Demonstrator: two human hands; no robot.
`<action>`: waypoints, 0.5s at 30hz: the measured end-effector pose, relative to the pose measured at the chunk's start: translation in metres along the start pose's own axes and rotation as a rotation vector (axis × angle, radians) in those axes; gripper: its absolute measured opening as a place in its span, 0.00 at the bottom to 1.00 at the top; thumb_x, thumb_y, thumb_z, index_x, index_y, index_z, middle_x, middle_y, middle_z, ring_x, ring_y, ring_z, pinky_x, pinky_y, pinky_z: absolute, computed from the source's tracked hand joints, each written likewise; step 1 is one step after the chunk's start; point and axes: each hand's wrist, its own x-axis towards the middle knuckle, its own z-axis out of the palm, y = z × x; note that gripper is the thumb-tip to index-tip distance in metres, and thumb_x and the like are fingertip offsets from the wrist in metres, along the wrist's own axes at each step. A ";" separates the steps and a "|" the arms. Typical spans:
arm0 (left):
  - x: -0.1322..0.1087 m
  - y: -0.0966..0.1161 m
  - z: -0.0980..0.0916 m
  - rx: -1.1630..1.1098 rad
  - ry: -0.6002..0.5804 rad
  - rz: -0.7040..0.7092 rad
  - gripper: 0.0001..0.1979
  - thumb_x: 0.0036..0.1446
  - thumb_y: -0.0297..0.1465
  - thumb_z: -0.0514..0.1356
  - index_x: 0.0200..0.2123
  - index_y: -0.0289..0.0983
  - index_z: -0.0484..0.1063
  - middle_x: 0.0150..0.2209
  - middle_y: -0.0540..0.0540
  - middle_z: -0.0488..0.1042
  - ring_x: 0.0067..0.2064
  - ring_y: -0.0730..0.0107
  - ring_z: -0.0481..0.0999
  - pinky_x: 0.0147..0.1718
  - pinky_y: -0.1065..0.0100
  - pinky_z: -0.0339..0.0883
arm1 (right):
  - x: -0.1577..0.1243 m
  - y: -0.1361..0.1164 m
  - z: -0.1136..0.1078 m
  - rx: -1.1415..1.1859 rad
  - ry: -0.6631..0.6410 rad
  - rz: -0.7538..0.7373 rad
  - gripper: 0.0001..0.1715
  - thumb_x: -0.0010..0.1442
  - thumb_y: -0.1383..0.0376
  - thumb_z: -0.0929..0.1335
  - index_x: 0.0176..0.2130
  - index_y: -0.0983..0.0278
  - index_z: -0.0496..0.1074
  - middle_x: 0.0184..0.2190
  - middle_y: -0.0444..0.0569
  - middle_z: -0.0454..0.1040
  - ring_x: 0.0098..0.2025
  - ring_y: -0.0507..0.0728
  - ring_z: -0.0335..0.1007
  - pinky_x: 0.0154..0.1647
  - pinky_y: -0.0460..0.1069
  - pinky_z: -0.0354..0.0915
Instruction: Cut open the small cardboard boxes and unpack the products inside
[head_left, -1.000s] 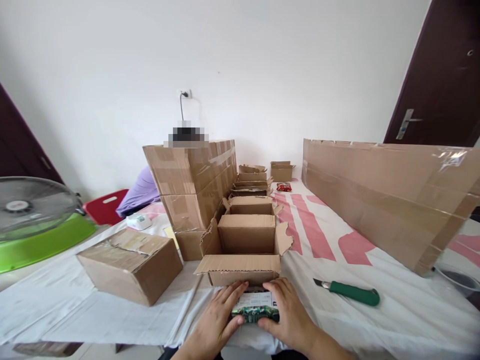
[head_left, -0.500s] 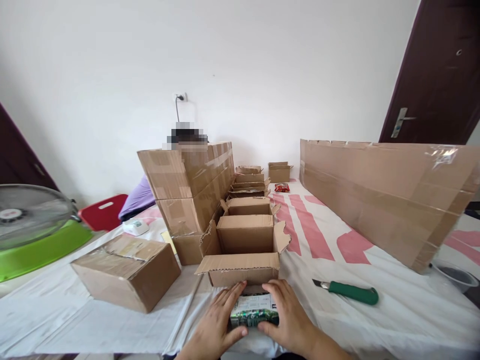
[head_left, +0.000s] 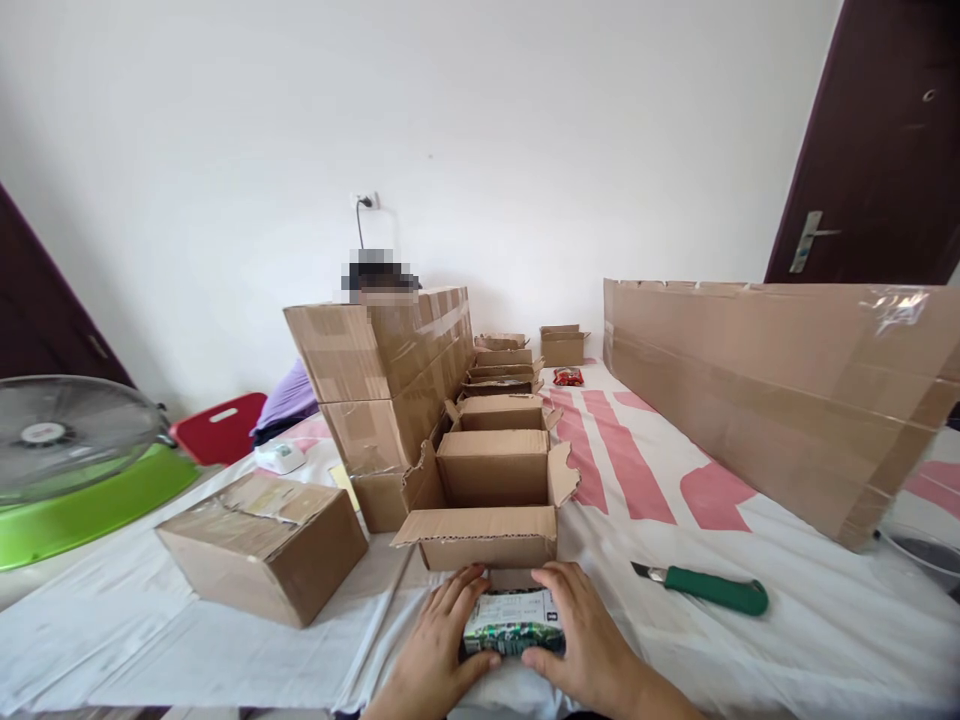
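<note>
Head view: left hand and right hand, fingers part-curled, grip ends of green foil packet between them at near edge of cloth-covered table; just beyond, open cardboard box; green-handled utility knife at right, taped carton at left.

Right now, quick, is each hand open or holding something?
Left hand: closed around the left end of the green-and-white packet.
Right hand: closed around the right end of that same packet.

The packet looks glossy — the open box matt cardboard, the table cover creased cloth.
</note>
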 end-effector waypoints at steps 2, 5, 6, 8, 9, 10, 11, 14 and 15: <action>-0.001 -0.001 0.001 0.008 0.022 -0.069 0.30 0.53 0.47 0.66 0.57 0.41 0.69 0.57 0.37 0.73 0.58 0.46 0.72 0.54 0.47 0.70 | 0.000 0.001 0.000 0.015 0.008 -0.010 0.42 0.48 0.64 0.75 0.60 0.67 0.62 0.59 0.61 0.65 0.62 0.68 0.58 0.65 0.63 0.55; -0.003 -0.006 0.005 0.019 0.102 -0.220 0.26 0.55 0.39 0.64 0.56 0.39 0.68 0.55 0.39 0.75 0.57 0.48 0.73 0.53 0.46 0.70 | 0.000 0.002 0.000 0.032 0.036 -0.010 0.41 0.49 0.67 0.73 0.60 0.65 0.61 0.62 0.60 0.62 0.64 0.68 0.57 0.66 0.63 0.55; -0.003 -0.008 0.005 0.020 0.137 -0.261 0.25 0.56 0.37 0.63 0.57 0.39 0.67 0.54 0.39 0.74 0.56 0.49 0.73 0.53 0.47 0.70 | 0.000 0.002 0.000 0.035 0.043 -0.003 0.41 0.50 0.68 0.72 0.61 0.64 0.60 0.63 0.60 0.61 0.65 0.67 0.56 0.66 0.63 0.55; -0.003 -0.011 0.006 0.026 0.207 -0.292 0.24 0.58 0.36 0.61 0.57 0.39 0.65 0.55 0.39 0.73 0.56 0.51 0.73 0.54 0.49 0.71 | -0.001 0.003 0.000 0.032 0.048 0.018 0.40 0.51 0.70 0.70 0.61 0.65 0.59 0.63 0.61 0.60 0.66 0.67 0.55 0.67 0.63 0.54; -0.003 -0.011 0.006 0.037 0.239 -0.280 0.23 0.59 0.36 0.60 0.57 0.39 0.65 0.55 0.39 0.73 0.56 0.52 0.73 0.53 0.49 0.71 | -0.001 0.003 0.001 0.029 0.045 0.025 0.40 0.51 0.70 0.69 0.61 0.65 0.59 0.63 0.61 0.60 0.66 0.66 0.55 0.67 0.63 0.54; -0.003 -0.010 0.005 0.057 0.265 -0.248 0.22 0.59 0.36 0.60 0.57 0.40 0.65 0.55 0.39 0.72 0.56 0.52 0.73 0.53 0.50 0.71 | -0.001 0.003 0.001 0.026 0.041 0.030 0.39 0.51 0.71 0.69 0.61 0.66 0.59 0.63 0.61 0.60 0.66 0.66 0.55 0.67 0.63 0.54; -0.003 -0.008 0.003 0.087 0.288 -0.200 0.21 0.60 0.36 0.59 0.56 0.40 0.66 0.56 0.39 0.72 0.56 0.52 0.73 0.52 0.51 0.72 | -0.001 0.002 0.001 0.021 0.037 0.034 0.38 0.51 0.71 0.69 0.61 0.66 0.59 0.63 0.61 0.61 0.66 0.66 0.55 0.67 0.63 0.54; -0.002 0.000 -0.002 0.214 0.299 0.007 0.18 0.61 0.29 0.56 0.55 0.45 0.69 0.56 0.42 0.72 0.56 0.54 0.73 0.51 0.54 0.71 | 0.000 0.000 0.000 0.003 0.027 0.046 0.37 0.51 0.72 0.68 0.60 0.65 0.60 0.63 0.60 0.61 0.65 0.65 0.56 0.67 0.62 0.55; -0.001 0.002 -0.004 0.251 0.281 0.081 0.20 0.61 0.26 0.55 0.54 0.47 0.70 0.56 0.44 0.73 0.56 0.54 0.72 0.51 0.55 0.70 | 0.000 -0.001 -0.001 -0.003 0.022 0.052 0.37 0.51 0.72 0.68 0.60 0.66 0.61 0.62 0.60 0.61 0.65 0.65 0.56 0.67 0.61 0.54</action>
